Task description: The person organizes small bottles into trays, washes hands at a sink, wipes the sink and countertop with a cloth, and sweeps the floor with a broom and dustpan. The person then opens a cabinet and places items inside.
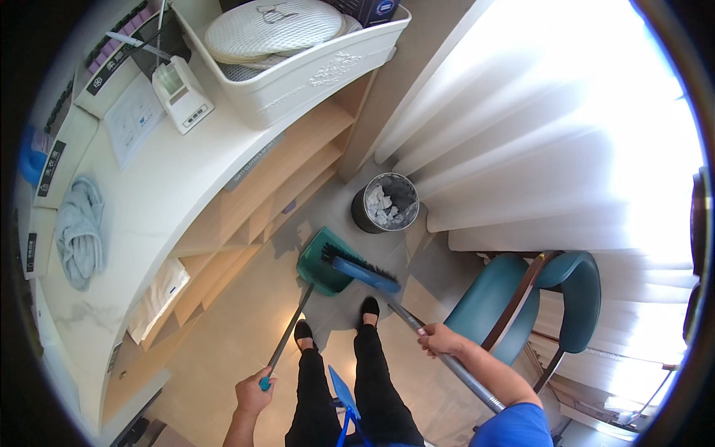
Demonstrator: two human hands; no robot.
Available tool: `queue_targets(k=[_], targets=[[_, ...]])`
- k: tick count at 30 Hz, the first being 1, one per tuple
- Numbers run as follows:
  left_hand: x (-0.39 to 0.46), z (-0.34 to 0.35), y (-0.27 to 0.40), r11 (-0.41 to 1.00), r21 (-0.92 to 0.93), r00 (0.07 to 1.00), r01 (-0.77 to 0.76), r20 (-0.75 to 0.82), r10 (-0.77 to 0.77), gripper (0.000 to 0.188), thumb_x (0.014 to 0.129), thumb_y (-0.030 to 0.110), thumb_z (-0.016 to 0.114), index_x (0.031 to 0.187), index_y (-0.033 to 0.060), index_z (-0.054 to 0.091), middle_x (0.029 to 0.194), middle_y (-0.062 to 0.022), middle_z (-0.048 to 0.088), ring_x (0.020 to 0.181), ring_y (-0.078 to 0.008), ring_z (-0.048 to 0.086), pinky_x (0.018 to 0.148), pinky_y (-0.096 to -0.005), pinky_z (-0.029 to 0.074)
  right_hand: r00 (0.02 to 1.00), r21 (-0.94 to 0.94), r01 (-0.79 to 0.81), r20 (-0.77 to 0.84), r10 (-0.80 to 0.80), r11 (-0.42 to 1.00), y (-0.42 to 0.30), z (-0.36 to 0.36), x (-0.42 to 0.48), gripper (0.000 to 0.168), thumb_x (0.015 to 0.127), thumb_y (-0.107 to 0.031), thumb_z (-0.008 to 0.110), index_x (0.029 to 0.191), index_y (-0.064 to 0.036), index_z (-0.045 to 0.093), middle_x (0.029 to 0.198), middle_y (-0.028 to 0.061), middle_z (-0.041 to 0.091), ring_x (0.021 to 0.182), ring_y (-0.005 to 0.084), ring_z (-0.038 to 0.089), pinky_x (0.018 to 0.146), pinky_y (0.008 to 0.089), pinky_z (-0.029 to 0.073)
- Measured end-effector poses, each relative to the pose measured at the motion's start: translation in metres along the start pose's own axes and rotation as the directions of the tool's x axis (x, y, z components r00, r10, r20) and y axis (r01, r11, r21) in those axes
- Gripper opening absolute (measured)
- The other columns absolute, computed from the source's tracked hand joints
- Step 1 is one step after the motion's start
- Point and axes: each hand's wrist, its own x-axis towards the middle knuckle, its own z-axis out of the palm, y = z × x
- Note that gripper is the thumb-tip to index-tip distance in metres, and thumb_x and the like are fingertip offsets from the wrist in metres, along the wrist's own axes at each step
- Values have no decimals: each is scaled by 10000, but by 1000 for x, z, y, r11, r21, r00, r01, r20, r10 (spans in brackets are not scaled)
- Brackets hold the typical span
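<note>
My left hand (256, 390) grips the top of the long thin handle of a green dustpan (319, 258), which rests on the floor ahead of my feet. A broom with a blue head (363, 274) and dark bristles lies across the dustpan's right part. Around the broom's grey metal pole (410, 319) the fingers of my right hand (439, 341) are closed. Just beyond the dustpan stands a black waste bin (366, 217), lined with a dark bag and holding crumpled white paper (381, 205). Whether any debris lies in the dustpan, I cannot tell.
A curved white counter (162, 195) with wooden shelves (273, 190) runs along the left. On it are a light blue towel (81, 232), a tape dispenser (180, 95) and a white basket (304, 78). To the right, a teal chair (491, 302) stands by white curtains (503, 167).
</note>
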Motion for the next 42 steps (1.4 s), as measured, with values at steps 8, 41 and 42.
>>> queue_targets(k=[8, 41, 42], targets=[[13, -5, 32, 1000, 11, 1000, -9, 17, 9, 261, 697, 186, 709, 942, 125, 645, 718, -103, 648, 633, -269, 629, 559, -345, 501, 990, -130, -26, -140, 7, 991, 1, -89, 45, 125, 808, -82, 512, 765, 31, 482, 588, 113, 512, 436, 210, 536, 382, 340, 426], [89, -39, 116, 888, 342, 911, -307, 375, 171, 112, 723, 181, 597, 798, 100, 582, 617, -93, 617, 575, -260, 609, 503, -393, 461, 988, 183, 61, 129, -85, 981, 49, 15, -43, 368, 885, -208, 537, 1229, -107, 450, 674, 12, 474, 457, 81, 447, 391, 254, 395], [87, -39, 111, 891, 332, 915, -309, 358, 184, 114, 726, 184, 593, 801, 100, 581, 618, -93, 616, 574, -261, 608, 502, -394, 460, 995, 96, 67, 65, -73, 993, 44, 2, -51, 420, 882, -196, 539, 1271, -97, 417, 689, 17, 489, 458, 81, 445, 394, 253, 398]])
